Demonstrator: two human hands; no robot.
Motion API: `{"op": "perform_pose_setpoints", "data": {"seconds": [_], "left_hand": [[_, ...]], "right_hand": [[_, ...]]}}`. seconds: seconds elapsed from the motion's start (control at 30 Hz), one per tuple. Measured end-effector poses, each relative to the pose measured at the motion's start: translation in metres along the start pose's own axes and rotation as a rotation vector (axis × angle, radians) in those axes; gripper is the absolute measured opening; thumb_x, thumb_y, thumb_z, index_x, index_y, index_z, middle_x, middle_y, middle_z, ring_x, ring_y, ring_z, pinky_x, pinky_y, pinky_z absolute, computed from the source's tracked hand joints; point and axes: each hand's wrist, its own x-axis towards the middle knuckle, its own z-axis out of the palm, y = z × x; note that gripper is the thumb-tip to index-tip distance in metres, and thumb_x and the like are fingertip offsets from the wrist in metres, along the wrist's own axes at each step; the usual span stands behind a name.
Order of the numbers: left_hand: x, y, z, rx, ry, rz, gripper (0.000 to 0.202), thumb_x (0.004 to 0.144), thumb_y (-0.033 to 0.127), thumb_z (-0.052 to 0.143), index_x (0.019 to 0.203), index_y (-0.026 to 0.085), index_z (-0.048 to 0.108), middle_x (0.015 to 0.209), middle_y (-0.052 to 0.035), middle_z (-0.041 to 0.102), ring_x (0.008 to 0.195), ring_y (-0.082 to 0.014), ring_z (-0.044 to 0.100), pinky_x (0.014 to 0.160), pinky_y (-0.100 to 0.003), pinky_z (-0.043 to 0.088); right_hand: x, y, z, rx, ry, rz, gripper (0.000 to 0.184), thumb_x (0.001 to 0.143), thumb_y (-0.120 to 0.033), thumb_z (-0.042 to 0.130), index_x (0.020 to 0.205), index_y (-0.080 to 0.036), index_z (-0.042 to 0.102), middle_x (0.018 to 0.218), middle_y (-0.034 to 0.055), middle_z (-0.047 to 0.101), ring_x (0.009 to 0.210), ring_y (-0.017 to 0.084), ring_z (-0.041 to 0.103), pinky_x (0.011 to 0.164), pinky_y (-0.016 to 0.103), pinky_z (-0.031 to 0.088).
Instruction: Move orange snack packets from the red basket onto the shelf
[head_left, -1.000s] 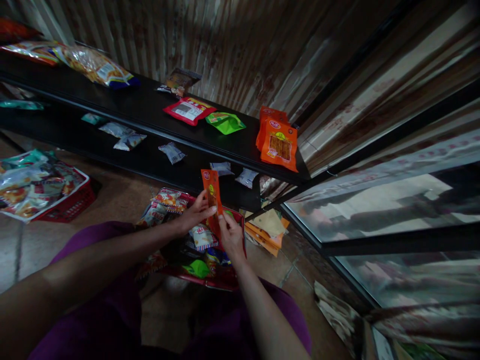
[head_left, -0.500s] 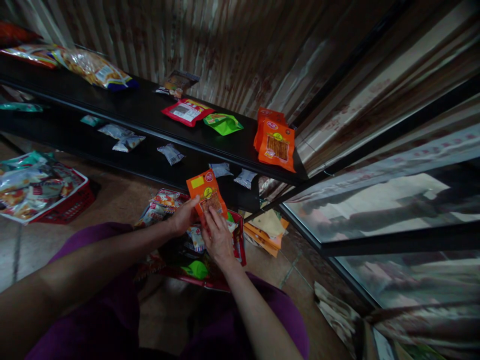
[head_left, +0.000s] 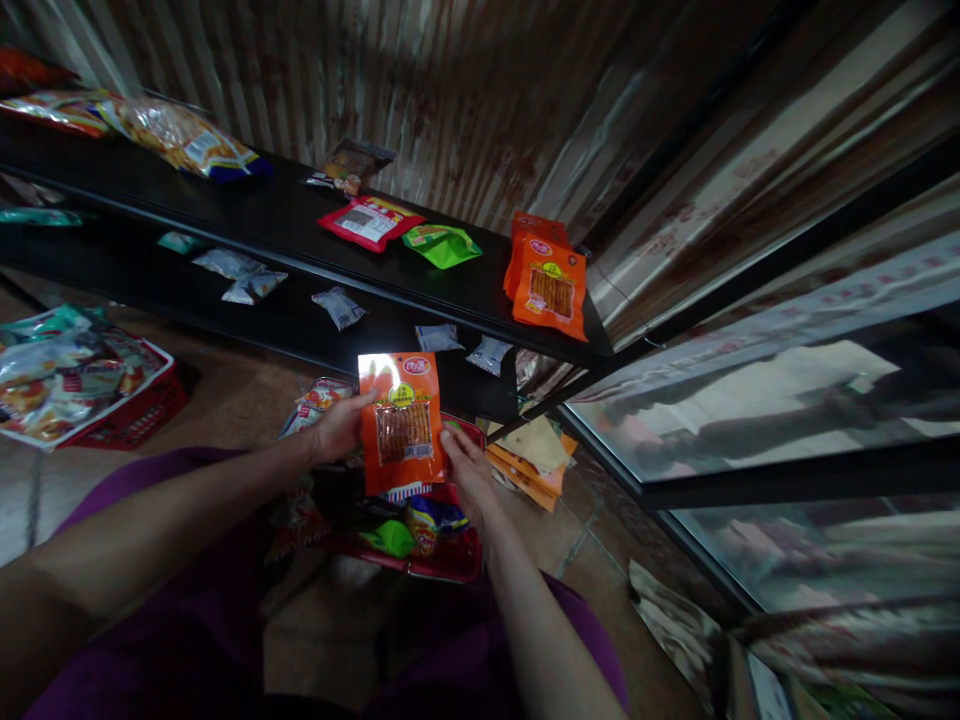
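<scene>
An orange snack packet (head_left: pixel 403 425) with a clear window showing brown sticks is held upright in front of me. My left hand (head_left: pixel 341 425) grips its left edge, fingers partly behind it. At its right edge, my right hand (head_left: pixel 466 465) pinches the side between thumb and fingers. Below the packet stands a red basket (head_left: pixel 450 572) holding several snack packs, among them a green pack (head_left: pixel 394 538) and a blue-and-yellow pack (head_left: pixel 431 520). A stack of matching orange packets (head_left: pixel 551 280) lies at the right end of the black upper shelf (head_left: pixel 285 220).
A red snack pack (head_left: pixel 373 222) and an open-looking green packet (head_left: pixel 442 246) lie on the upper shelf. Several small silvery packs (head_left: pixel 339 307) rest on the lower shelf. At left, another red basket (head_left: pixel 150 400) is full of packs. Orange and cream papers (head_left: pixel 534 460) lie on the floor.
The orange packet has turned more face-on and come lower and closer. My right hand has moved from across its front to its right edge; the left hand has shifted left along with it.
</scene>
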Motion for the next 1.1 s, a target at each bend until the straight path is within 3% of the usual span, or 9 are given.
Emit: {"op": "perform_pose_setpoints", "data": {"seconds": [0.3,0.47,0.63,0.77,0.9,1.1], "left_hand": [[-0.005,-0.005,0.008,0.020,-0.012,-0.021,0.037,0.087,0.033,0.055,0.115,0.009,0.062,0.097,-0.0143,0.073,0.087,-0.0263,0.070,0.078,-0.036,0.054],[-0.002,-0.005,0.006,0.024,-0.009,-0.021,0.034,0.086,0.032,0.057,0.108,0.008,0.065,0.092,-0.0144,0.074,0.078,-0.0243,0.071,0.072,-0.034,0.055],[-0.002,-0.003,0.010,0.011,0.021,0.070,0.018,0.081,0.014,0.061,0.097,0.009,0.066,0.086,-0.0104,0.074,0.066,-0.0170,0.069,0.066,-0.027,0.055],[-0.003,-0.003,0.013,0.032,0.035,0.129,0.029,0.071,0.003,0.064,0.099,0.009,0.066,0.089,-0.0105,0.074,0.070,-0.0178,0.070,0.065,-0.026,0.056],[-0.002,-0.005,0.012,0.080,0.083,0.139,0.036,0.073,0.002,0.062,0.107,0.012,0.065,0.084,-0.0082,0.074,0.065,-0.0172,0.070,0.060,-0.025,0.056],[0.001,-0.008,0.010,0.106,0.039,0.141,0.030,0.072,0.001,0.062,0.101,0.011,0.067,0.079,-0.0070,0.073,0.062,-0.0156,0.068,0.059,-0.024,0.056]], "right_hand": [[-0.010,-0.008,0.012,0.106,-0.045,0.086,0.037,0.063,-0.033,0.083,0.097,-0.022,0.070,0.089,-0.0001,0.077,0.075,0.018,0.071,0.075,0.033,0.057],[-0.008,-0.006,0.011,0.140,0.039,0.097,0.033,0.061,-0.029,0.083,0.092,-0.023,0.071,0.085,-0.0011,0.077,0.071,0.018,0.071,0.073,0.033,0.057],[-0.010,-0.008,0.017,0.179,0.089,0.080,0.028,0.060,-0.026,0.082,0.086,-0.022,0.072,0.080,-0.0010,0.077,0.066,0.018,0.070,0.067,0.031,0.057],[-0.010,-0.012,0.020,0.197,0.097,0.052,0.030,0.057,-0.025,0.083,0.084,-0.021,0.073,0.079,-0.0009,0.077,0.067,0.018,0.070,0.067,0.030,0.057],[-0.007,-0.015,0.020,0.205,0.135,0.067,0.027,0.057,-0.026,0.085,0.081,-0.021,0.072,0.077,-0.0008,0.077,0.065,0.017,0.070,0.065,0.030,0.058],[-0.006,-0.017,0.020,0.207,0.168,0.046,0.029,0.059,-0.027,0.085,0.084,-0.021,0.071,0.078,-0.0005,0.077,0.064,0.016,0.069,0.063,0.028,0.058]]}}
